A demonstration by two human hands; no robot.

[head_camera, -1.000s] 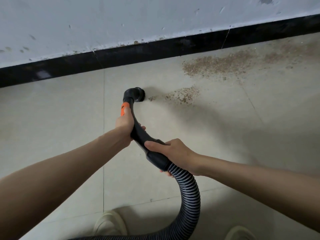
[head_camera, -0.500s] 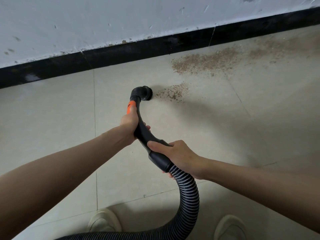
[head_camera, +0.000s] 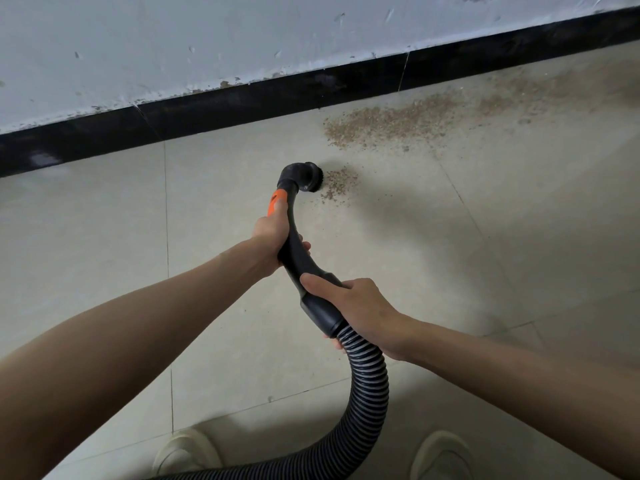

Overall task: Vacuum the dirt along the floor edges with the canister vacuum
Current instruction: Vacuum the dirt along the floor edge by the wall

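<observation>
A black curved vacuum handle with an orange button ends in a round brush nozzle that touches the tiled floor. My left hand grips the handle just below the orange button. My right hand grips the handle's lower end where the ribbed grey-black hose joins. A small patch of brown dirt lies right beside the nozzle. A larger band of dirt spreads along the black skirting to the right. The canister is out of view.
A scuffed white wall rises above the skirting. The hose loops down past my two pale shoes at the bottom edge. Beige floor tiles stretch to the left.
The nozzle has moved right along the floor into the small dirt patch, which has shrunk. Both hands kept their grip on the handle.
</observation>
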